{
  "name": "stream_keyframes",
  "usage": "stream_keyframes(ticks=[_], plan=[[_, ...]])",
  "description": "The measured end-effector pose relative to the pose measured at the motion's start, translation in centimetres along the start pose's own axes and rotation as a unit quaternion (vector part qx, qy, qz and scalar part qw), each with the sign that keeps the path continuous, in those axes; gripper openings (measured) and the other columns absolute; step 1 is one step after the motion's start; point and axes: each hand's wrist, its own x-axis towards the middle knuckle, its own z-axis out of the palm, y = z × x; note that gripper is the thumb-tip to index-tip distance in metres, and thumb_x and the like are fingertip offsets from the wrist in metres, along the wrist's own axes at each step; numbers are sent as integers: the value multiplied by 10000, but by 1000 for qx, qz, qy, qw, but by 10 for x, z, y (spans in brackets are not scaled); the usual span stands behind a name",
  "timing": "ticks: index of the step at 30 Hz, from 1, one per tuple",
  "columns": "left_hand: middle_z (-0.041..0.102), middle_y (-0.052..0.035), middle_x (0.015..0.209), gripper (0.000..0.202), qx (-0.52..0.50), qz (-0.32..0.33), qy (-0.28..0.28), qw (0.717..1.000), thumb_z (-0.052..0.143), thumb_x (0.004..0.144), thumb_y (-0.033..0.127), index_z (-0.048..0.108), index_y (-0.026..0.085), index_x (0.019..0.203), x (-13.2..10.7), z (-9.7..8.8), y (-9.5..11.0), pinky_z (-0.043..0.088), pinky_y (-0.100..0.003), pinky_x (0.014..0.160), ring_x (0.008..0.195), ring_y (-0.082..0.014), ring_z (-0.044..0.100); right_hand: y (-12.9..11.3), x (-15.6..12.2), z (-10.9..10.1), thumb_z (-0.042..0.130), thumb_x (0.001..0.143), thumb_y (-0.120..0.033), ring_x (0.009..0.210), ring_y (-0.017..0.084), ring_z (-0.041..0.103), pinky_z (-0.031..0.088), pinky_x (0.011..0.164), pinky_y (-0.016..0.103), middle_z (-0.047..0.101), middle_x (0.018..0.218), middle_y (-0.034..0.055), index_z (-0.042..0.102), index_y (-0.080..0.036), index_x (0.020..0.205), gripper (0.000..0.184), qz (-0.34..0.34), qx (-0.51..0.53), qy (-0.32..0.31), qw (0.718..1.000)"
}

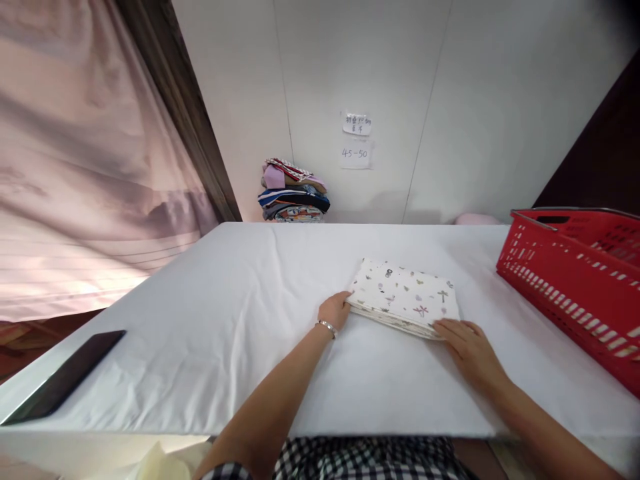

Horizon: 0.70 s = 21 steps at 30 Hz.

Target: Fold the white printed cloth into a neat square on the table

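Note:
A folded white cloth with small printed figures [405, 293] lies on the white-covered table [225, 320], a little right of the middle. My left hand [334, 311], with a bracelet at the wrist, touches the cloth's near left corner, fingers curled against its edge. My right hand [467, 348] rests at the near right corner with its fingertips tucked at the folded edge. Neither hand lifts the cloth off the table.
A red plastic basket [575, 280] stands at the table's right side. A dark phone [65, 377] lies at the near left edge. A stack of folded clothes [293, 193] sits against the back wall under paper notes [356, 140]. A pink curtain [75, 167] hangs left.

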Motion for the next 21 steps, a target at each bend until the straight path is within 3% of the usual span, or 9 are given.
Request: stream_keyframes(ticks=[3,6,9,15,19,21], plan=[[576,-13,1199,408,32,40,-11,999,413,818,193,511,255,1209,-21,4,4,410,-277,906,1036,-173,555,14,-13,1,379,834,-155,1096,214,531,403,880,391,586,1198,61,583,-218,1146,378,12,10,-8,1000],[578,-20,1188,396,19,31,-6,999,404,814,188,512,244,1192,-30,3,6,421,-281,884,1011,-175,567,12,-18,0,386,831,-188,1125,225,509,418,913,404,558,1232,69,567,-209,1170,385,24,38,-24,999],[603,-28,1149,387,-23,1,-20,1000,436,794,181,537,239,1163,-27,-4,6,426,-278,872,986,-175,579,7,-12,-7,413,826,-226,1108,231,521,434,930,409,566,1215,74,586,-206,1143,362,46,81,-33,995],[647,-30,1078,434,-111,-63,-111,986,530,706,155,557,203,1136,-8,-26,10,471,-231,773,900,-159,612,-1,30,-20,427,861,-377,1127,246,506,451,927,418,555,1224,80,599,-221,1114,343,81,153,1,985],[540,-84,1254,442,-88,-67,-58,992,479,794,334,508,181,1208,3,-24,35,409,-297,929,1103,-210,523,-14,71,-21,400,874,-383,1191,247,445,393,983,438,525,1263,75,591,-214,1120,354,70,158,22,985],[432,-83,1362,489,-44,-14,-9,999,442,819,421,471,192,1251,8,-14,49,312,-329,1031,1231,-224,405,-16,89,-17,381,880,-383,1231,247,402,369,998,437,494,1300,74,581,-211,1137,368,61,149,14,987]])
